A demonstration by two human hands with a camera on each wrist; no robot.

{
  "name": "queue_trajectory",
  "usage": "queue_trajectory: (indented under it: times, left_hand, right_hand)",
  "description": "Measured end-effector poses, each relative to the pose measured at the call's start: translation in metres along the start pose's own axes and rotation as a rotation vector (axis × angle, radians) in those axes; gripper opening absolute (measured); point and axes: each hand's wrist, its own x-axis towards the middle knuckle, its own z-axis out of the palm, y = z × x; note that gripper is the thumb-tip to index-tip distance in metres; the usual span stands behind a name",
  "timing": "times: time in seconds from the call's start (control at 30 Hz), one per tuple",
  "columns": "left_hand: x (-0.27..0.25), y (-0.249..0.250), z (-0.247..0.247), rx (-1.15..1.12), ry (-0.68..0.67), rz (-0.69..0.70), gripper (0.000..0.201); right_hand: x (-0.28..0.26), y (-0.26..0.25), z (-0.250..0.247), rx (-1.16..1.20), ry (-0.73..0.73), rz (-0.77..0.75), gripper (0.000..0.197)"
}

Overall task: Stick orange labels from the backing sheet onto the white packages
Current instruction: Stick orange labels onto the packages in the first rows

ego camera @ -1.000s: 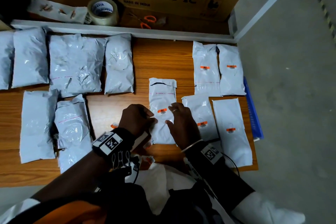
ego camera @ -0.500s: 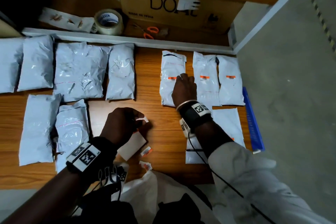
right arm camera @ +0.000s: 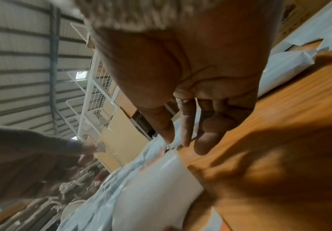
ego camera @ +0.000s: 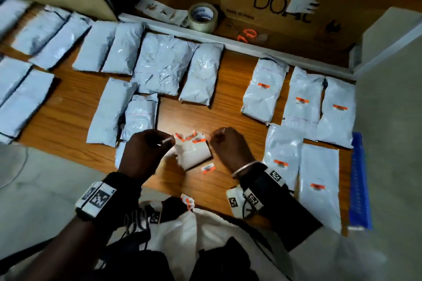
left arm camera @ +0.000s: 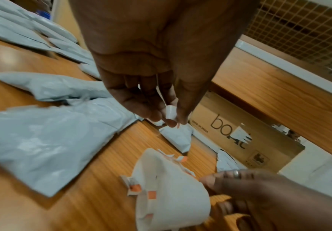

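Note:
The white backing sheet (ego camera: 196, 154) (left arm camera: 171, 198) lies on the wooden table (ego camera: 228, 89) between my hands, with orange labels (ego camera: 189, 137) curling up along its far edge. My left hand (ego camera: 164, 142) (left arm camera: 171, 119) hovers just left of it and pinches a small curled white paper slip (left arm camera: 170, 114). My right hand (ego camera: 215, 142) (right arm camera: 184, 144) is at the sheet's right edge, fingers relaxed with nothing between them. Several labelled white packages (ego camera: 262, 91) lie at the right. Unlabelled white packages (ego camera: 164, 68) fill the left and back. One loose label (ego camera: 208, 168) lies near the sheet.
A tape roll (ego camera: 202, 17), orange-handled scissors (ego camera: 247, 35) and a cardboard box (ego camera: 285, 7) sit behind a white ledge at the back. A blue tray edge (ego camera: 359, 180) borders the table on the right. The floor drops off to the right and front left.
My right hand left the labelled package in the far row and came back beside the backing sheet. My left hand stayed by the sheet with the white slip pinched.

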Motion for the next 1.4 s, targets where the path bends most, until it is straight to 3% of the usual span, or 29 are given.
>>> queue_trajectory:
  times: [0.2, 0.37, 0.47, 0.6, 0.73, 0.9, 1.0, 1.1, 1.3, 1.4]
  left_hand:
    - [-0.005, -0.031, -0.024, -0.17, -0.032, -0.091, 0.005]
    - [0.02, -0.05, -0.041, -0.139, -0.138, -0.009, 0.019]
    - [0.043, -0.051, -0.051, -0.166, -0.219, 0.052, 0.025]
    - [0.076, -0.053, -0.065, -0.149, -0.309, 0.133, 0.014]
    - [0.097, -0.057, -0.072, -0.141, -0.412, 0.164, 0.012]
    - [0.108, -0.064, -0.072, -0.26, -0.434, 0.05, 0.033]
    - [0.105, -0.061, -0.067, -0.201, -0.474, 0.067, 0.029]
    - [0.1, -0.051, -0.055, -0.264, -0.546, 0.062, 0.038]
    - [0.067, -0.017, -0.02, -0.269, -0.579, 0.131, 0.03]
    - [0.048, -0.001, -0.002, -0.229, -0.585, 0.138, 0.024]
  right_hand:
    - [-0.009, -0.004, 0.004, -0.007, 0.023, 0.082, 0.009]
    - [0.041, -0.038, -0.001, -0.032, 0.169, 0.108, 0.014]
    - [0.099, -0.06, 0.013, -0.102, 0.239, 0.172, 0.036]
    - [0.159, -0.087, 0.033, -0.202, 0.298, 0.329, 0.083]
    - [0.175, -0.087, 0.031, -0.268, 0.329, 0.335, 0.081]
    - [0.115, -0.067, -0.019, -0.236, 0.45, 0.23, 0.055]
    - [0.049, -0.058, -0.052, -0.175, 0.561, 0.142, 0.049]
    - [-0.018, -0.044, -0.069, -0.216, 0.583, 0.135, 0.047]
    - [-0.092, 0.022, -0.015, -0.086, 0.508, 0.264, 0.045]
    - [-0.103, 0.037, 0.0, -0.203, 0.435, 0.346, 0.053]
